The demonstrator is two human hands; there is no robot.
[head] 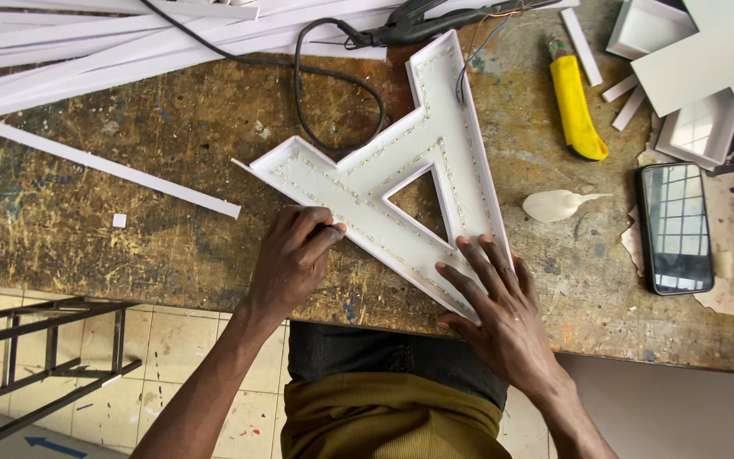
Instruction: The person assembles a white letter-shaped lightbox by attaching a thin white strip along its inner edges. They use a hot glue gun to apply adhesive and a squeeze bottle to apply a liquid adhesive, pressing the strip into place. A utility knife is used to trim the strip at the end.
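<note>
The white letter-shaped channel sign (401, 183) lies flat on the worn surface (172, 246). The left hand (293, 259) pinches a small dark tool against its lower edge, fingers curled shut. The right hand (499, 310) presses flat on its corner, fingers spread wide.

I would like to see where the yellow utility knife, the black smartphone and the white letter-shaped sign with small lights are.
Yellow plastic utility knife (576, 106), head view: middle of its handle.
Black smartphone (676, 228), head view: centre of its glass screen.
White letter-shaped sign shell (456, 144), head view: its upper right arm.
</note>
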